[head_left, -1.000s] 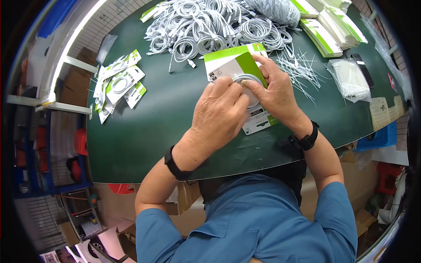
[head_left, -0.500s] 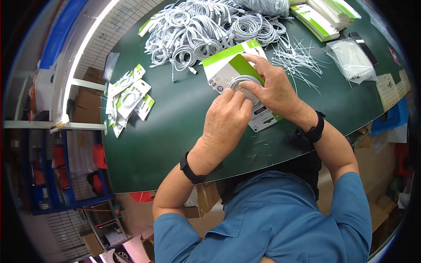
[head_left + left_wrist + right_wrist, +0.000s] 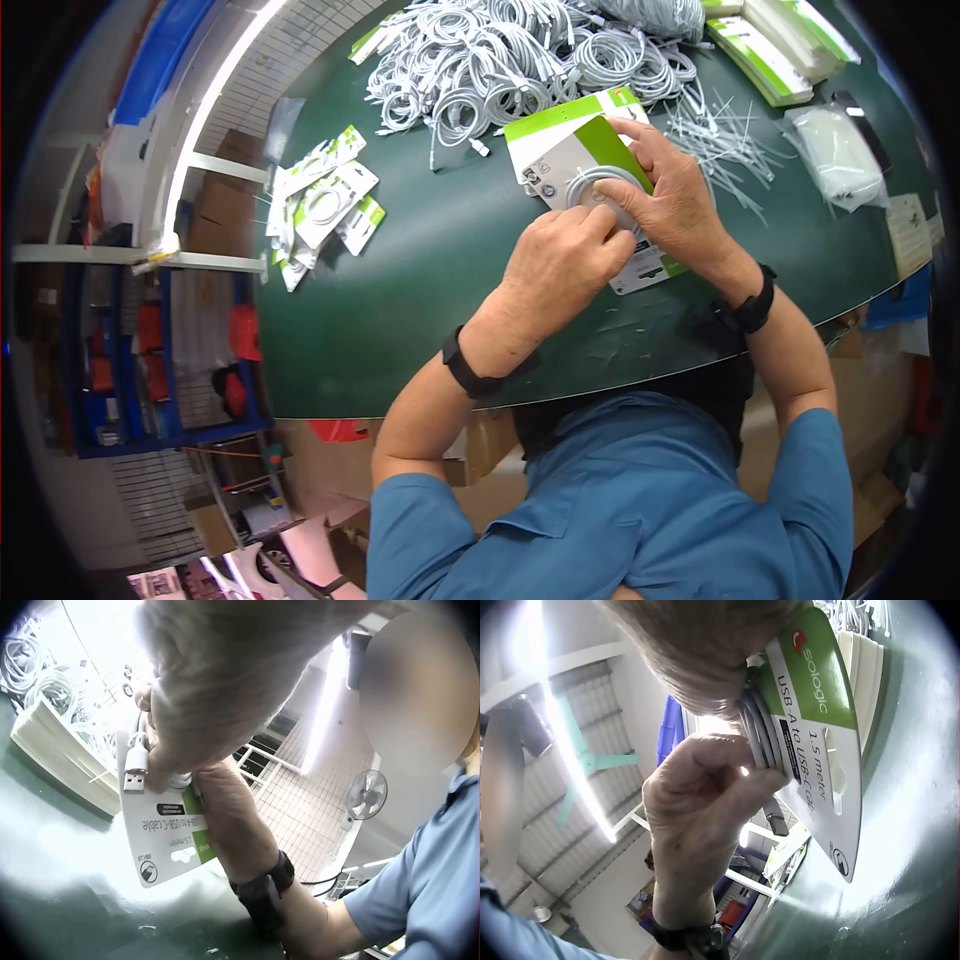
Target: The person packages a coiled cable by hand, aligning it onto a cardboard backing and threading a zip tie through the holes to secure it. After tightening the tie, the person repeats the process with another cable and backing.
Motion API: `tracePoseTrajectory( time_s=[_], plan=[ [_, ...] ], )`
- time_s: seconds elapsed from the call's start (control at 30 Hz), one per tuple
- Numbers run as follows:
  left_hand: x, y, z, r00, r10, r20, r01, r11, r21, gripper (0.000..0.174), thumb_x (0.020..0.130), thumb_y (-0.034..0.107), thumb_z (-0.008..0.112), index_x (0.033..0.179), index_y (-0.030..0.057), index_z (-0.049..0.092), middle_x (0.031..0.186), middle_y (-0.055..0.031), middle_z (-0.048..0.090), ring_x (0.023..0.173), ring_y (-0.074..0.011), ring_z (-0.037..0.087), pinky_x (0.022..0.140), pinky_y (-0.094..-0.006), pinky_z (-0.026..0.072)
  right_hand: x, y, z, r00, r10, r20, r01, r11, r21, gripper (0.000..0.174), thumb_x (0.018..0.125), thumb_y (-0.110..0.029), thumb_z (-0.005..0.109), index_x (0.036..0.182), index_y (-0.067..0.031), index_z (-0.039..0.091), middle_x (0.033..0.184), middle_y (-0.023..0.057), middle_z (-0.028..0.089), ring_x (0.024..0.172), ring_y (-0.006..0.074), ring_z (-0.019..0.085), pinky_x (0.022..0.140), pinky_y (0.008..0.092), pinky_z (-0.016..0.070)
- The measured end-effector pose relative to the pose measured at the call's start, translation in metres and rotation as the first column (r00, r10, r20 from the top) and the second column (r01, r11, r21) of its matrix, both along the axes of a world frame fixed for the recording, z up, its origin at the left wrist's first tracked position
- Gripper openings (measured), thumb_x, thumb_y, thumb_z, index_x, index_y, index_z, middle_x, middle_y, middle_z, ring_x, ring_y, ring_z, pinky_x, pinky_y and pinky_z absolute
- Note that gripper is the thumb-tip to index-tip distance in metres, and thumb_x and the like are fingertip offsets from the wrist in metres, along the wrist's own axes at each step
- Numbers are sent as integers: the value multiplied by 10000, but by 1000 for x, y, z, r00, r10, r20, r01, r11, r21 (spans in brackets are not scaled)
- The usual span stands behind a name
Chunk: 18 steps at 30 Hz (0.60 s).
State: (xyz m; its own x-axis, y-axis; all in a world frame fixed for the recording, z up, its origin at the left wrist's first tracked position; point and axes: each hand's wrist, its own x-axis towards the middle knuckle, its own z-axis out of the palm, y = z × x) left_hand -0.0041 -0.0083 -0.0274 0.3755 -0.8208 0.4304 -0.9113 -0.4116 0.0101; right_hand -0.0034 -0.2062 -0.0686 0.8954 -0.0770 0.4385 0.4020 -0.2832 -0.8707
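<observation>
My right hand (image 3: pixel 685 205) grips a green and white printed card (image 3: pixel 605 148) with its coiled cable (image 3: pixel 585 188), the thumb lying over the coil. Against the coil's near side, my left hand (image 3: pixel 565 265) has curled fingers. In the right wrist view, the left hand's thumb and fingers (image 3: pixel 705 787) pinch the grey coil (image 3: pixel 761 739) beside the card (image 3: pixel 817 727). A USB plug (image 3: pixel 136 769) hangs in front of the card (image 3: pixel 169 825) in the left wrist view. Whether a tie is held cannot be seen. Behind the card lies a card stack (image 3: pixel 530 124).
A large heap of coiled cables (image 3: pixel 480 65) lies at the back. Loose white ties (image 3: pixel 725 145), a clear bag (image 3: pixel 835 160) and card stacks (image 3: pixel 765 65) are on the right. Carded cables (image 3: pixel 325 205) are piled on the left of the green table (image 3: pixel 420 310).
The head view has shifted, so the table and hands appear farther right. My left fingers have shifted slightly at the coil; the right hand keeps its grip on the card.
</observation>
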Motion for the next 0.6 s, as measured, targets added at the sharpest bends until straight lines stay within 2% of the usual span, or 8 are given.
tracePoseTrajectory(
  time_s=[0.13, 0.17, 0.27, 0.3, 0.37, 0.47, 0.5, 0.6],
  plan=[
    [3, -3, -7, 999, 42, -16, -44, 980, -193, 255, 755, 103, 801, 995, 123, 715, 909, -27, 646, 770, -232, 659, 676, -364, 560, 3, 0, 1, 995, -60, 76, 55, 996, 67, 612, 917, -99, 848, 1459, 6, 583, 820, 99, 671, 704, 151, 603, 673, 330, 526],
    [1, -4, -2, 997, 1, -82, -31, 929, -368, 369, 761, 97, 882, 1105, 120, 753, 966, -46, 704, 790, -202, 672, 694, -318, 562, 6, -7, -1, 998, -58, 36, 57, 998, 30, 604, 945, -79, 830, 1470, 33, 554, 920, 115, 743, 809, 135, 703, 731, 306, 571],
    [-4, -1, 0, 943, 12, -332, -241, 714, -658, 419, 881, 98, 879, 1264, 71, 710, 1077, -70, 719, 891, -150, 684, 730, -274, 554, 6, -6, 9, 997, -41, 64, 27, 978, 208, 598, 969, -73, 814, 1481, 52, 531, 1051, 145, 787, 949, 151, 764, 819, 296, 611],
    [-2, -1, -4, 892, -33, -450, -333, 624, -707, 441, 916, 106, 856, 1314, 47, 676, 1112, -73, 711, 925, -140, 674, 735, -265, 548, 2, -8, 16, 1000, -18, 21, 13, 980, 201, 598, 990, -75, 802, 1496, 52, 510, 1118, 155, 794, 1015, 172, 776, 873, 293, 624],
    [5, -1, -14, 752, -163, -639, -526, 436, -730, 488, 985, 122, 810, 1412, 1, 607, 1183, -79, 694, 993, -119, 656, 744, -248, 535, 0, -8, 18, 1000, -6, 5, 5, 979, 202, 603, 991, -82, 804, 1497, 55, 506, 1130, 160, 792, 1009, 169, 775, 865, 292, 626],
    [15, 4, -19, 466, -400, -789, -620, 488, -614, 568, 1002, 85, 779, 1477, -75, 512, 1223, -130, 693, 1035, -137, 674, 824, -298, 593, 1, -6, 14, 1000, 11, 13, -13, 979, 203, 619, 995, -83, 803, 1509, 57, 488, 1125, 162, 790, 993, 163, 775, 840, 289, 625],
    [17, 4, -21, 319, -515, -796, -646, 496, -580, 498, 1002, 79, 780, 1420, -95, 574, 1217, -125, 716, 993, -133, 682, 847, -308, 603, 1, -6, 13, 1000, 13, 17, -16, 978, 206, 621, 995, -80, 802, 1511, 57, 485, 1119, 161, 790, 990, 162, 775, 835, 288, 624],
    [15, 5, -22, 124, -507, -853, -623, 629, -465, 386, 998, 77, 785, 1336, -66, 665, 1130, -93, 750, 899, -104, 680, 791, -276, 591, 1, -4, 11, 999, 31, 17, -34, 971, 236, 630, 992, -64, 801, 1517, 58, 476, 1103, 159, 787, 986, 161, 774, 824, 286, 622]
  ],
)
